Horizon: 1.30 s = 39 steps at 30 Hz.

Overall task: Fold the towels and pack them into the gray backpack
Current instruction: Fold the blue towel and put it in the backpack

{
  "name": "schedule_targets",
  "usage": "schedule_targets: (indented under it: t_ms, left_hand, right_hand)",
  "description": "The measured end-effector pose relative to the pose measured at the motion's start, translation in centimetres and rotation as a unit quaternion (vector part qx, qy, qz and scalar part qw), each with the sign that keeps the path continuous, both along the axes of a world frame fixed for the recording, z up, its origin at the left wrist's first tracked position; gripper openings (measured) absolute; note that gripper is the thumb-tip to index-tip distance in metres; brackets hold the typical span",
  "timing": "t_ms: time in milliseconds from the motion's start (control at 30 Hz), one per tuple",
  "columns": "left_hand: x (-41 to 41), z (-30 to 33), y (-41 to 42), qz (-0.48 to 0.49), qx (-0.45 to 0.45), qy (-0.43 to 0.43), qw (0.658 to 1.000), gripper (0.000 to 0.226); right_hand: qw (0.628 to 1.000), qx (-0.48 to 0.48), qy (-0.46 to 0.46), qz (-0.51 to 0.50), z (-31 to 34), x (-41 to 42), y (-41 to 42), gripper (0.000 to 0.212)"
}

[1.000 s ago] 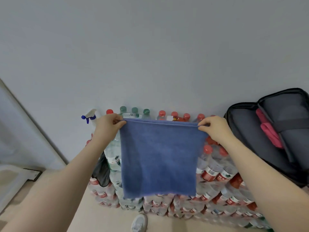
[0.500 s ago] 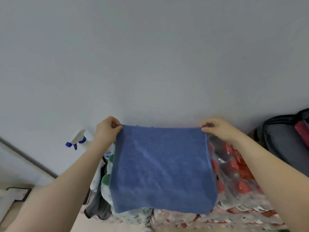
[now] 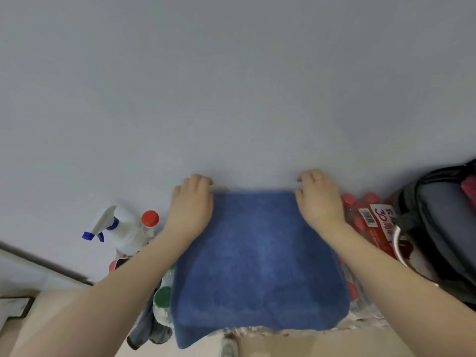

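A blue towel (image 3: 257,258) is spread flat on top of packs of water bottles, its near edge drooping over the front. My left hand (image 3: 192,204) holds its far left corner with curled fingers, and my right hand (image 3: 318,199) holds the far right corner the same way. Both thumbs are hidden. The gray backpack (image 3: 438,228) stands open at the right edge, and a pink towel (image 3: 469,188) shows inside it.
A white spray bottle with a blue nozzle (image 3: 121,228) and a red-capped bottle (image 3: 150,219) stand left of the towel. A red-labelled bottle pack (image 3: 373,225) lies between the towel and the backpack. A dark cloth (image 3: 149,331) hangs at the lower left. A plain wall is behind.
The towel was hanging in the air from both hands; both hands moved forward and down, and it now lies flat on the bottle packs. The view tilted upward.
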State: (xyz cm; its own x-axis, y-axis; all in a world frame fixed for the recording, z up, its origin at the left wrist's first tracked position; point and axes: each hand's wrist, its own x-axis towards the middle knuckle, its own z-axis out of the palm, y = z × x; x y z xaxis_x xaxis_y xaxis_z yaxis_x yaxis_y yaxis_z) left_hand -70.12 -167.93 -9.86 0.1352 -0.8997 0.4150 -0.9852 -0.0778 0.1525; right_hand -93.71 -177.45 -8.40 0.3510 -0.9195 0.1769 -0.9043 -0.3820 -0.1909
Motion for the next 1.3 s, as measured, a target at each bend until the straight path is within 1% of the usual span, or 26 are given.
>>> schedule_targets:
  t_ms: [33, 67, 100, 133, 167, 200, 233, 367, 467, 533, 567, 633, 700, 733, 767, 833, 900, 933, 967, 1000, 1067, 1100, 1167, 1233, 1300]
  left_hand:
    - [-1.2, -0.3, 0.1, -0.060, -0.003, -0.018, 0.998, 0.031]
    - [-2.5, -0.6, 0.5, -0.109, 0.031, -0.016, 0.993, 0.039]
    - [-3.7, -0.9, 0.9, -0.138, 0.089, -0.006, 0.986, 0.052]
    - [-4.6, -1.3, 1.3, -0.144, 0.145, -0.007, 0.979, 0.069]
    - [-4.8, -1.8, 1.9, -0.133, 0.204, -0.010, 0.970, 0.084]
    - [-4.6, -2.2, 2.8, -0.108, 0.254, -0.006, 0.961, 0.092]
    - [-4.1, -2.7, 3.7, -0.082, 0.274, -0.005, 0.958, 0.097]
    - [-1.7, -3.0, 7.4, -0.010, 0.277, 0.008, 0.961, 0.109]
    - [-2.1, -2.4, 10.6, 0.040, 0.274, 0.065, 0.959, 0.098]
    - [-3.3, -2.1, 12.8, 0.068, 0.271, 0.088, 0.956, 0.082]
    - [-3.9, -2.1, 14.0, 0.083, 0.266, 0.098, 0.955, 0.073]
    - [-5.1, -2.3, 16.4, 0.107, 0.228, 0.127, 0.959, 0.065]
    - [-6.5, -2.4, 18.8, 0.123, 0.149, 0.189, 0.963, 0.058]
    - [-7.2, -2.5, 19.8, 0.135, 0.100, 0.229, 0.959, 0.053]
    - [-7.9, -2.5, 20.7, 0.155, 0.056, 0.273, 0.948, 0.047]
    - [-9.2, -2.6, 21.9, 0.205, 0.009, 0.370, 0.906, 0.042]
    - [-10.0, -3.1, 22.4, 0.226, 0.016, 0.462, 0.857, 0.039]
    - [-10.2, -3.4, 22.4, 0.228, 0.030, 0.494, 0.838, 0.038]
    - [-10.4, -3.7, 22.4, 0.233, 0.039, 0.517, 0.823, 0.039]
    - [-10.4, -3.9, 22.2, 0.244, 0.043, 0.537, 0.807, 0.042]
    - [-10.2, -3.9, 21.8, 0.277, 0.044, 0.570, 0.772, 0.050]
    - [-10.1, -3.8, 21.6, 0.290, 0.046, 0.577, 0.762, 0.051]
    - [-9.9, -3.8, 21.3, 0.295, 0.055, 0.576, 0.761, 0.046]
    - [-9.7, -4.1, 21.3, 0.278, 0.074, 0.572, 0.768, 0.038]
    - [-9.6, -4.4, 21.4, 0.262, 0.082, 0.579, 0.767, 0.033]
  right_hand:
    - [0.998, 0.021, -0.008, 0.063, 0.0, 0.9, 1.1, 0.039]
    - [0.990, 0.061, -0.004, 0.125, -0.3, 1.8, 2.1, 0.049]
    - [0.980, 0.103, 0.017, 0.169, -0.7, 2.6, 3.1, 0.058]
    - [0.970, 0.142, 0.049, 0.189, -1.3, 3.1, 3.9, 0.063]
    - [0.963, 0.172, 0.085, 0.190, -1.9, 3.2, 4.6, 0.066]
    - [0.958, 0.191, 0.115, 0.180, -2.4, 2.7, 5.1, 0.067]
    - [0.957, 0.198, 0.130, 0.164, -2.8, 2.0, 5.7, 0.066]
    - [0.972, 0.187, 0.123, 0.068, -3.4, -3.1, 6.8, 0.062]
    - [0.976, 0.183, 0.114, 0.011, -3.2, -6.2, 8.4, 0.061]
    - [0.979, 0.190, 0.064, -0.035, -3.1, -7.4, 10.0, 0.062]
    - [0.981, 0.183, 0.008, -0.060, -3.0, -7.9, 11.0, 0.061]
    - [0.975, 0.138, -0.149, -0.096, -2.9, -8.8, 13.2, 0.052]
    - [0.948, 0.105, -0.276, -0.116, -3.2, -9.6, 15.4, 0.035]
    - [0.931, 0.116, -0.318, -0.135, -3.4, -9.8, 16.2, 0.030]
    - [0.914, 0.139, -0.349, -0.151, -3.5, -10.0, 16.9, 0.027]
    - [0.890, 0.182, -0.382, -0.171, -3.8, -10.2, 18.0, 0.021]
    - [0.865, 0.210, -0.419, -0.179, -3.9, -10.1, 18.7, 0.008]
    - [0.850, 0.224, -0.438, -0.186, -3.9, -10.0, 19.1, 0.007]
    - [0.837, 0.240, -0.452, -0.193, -3.9, -9.9, 19.4, 0.018]
    - [0.821, 0.265, -0.464, -0.201, -4.0, -9.8, 19.6, 0.024]
    - [0.790, 0.317, -0.475, -0.223, -4.3, -9.6, 19.9, 0.020]
    - [0.775, 0.344, -0.477, -0.233, -4.8, -9.6, 19.8, 0.021]
    - [0.744, 0.389, -0.484, -0.248, -5.6, -9.7, 19.6, 0.029]
    - [0.731, 0.404, -0.488, -0.252, -6.0, -9.7, 19.6, 0.031]
    - [0.730, 0.401, -0.491, -0.256, -6.1, -9.6, 19.4, 0.033]
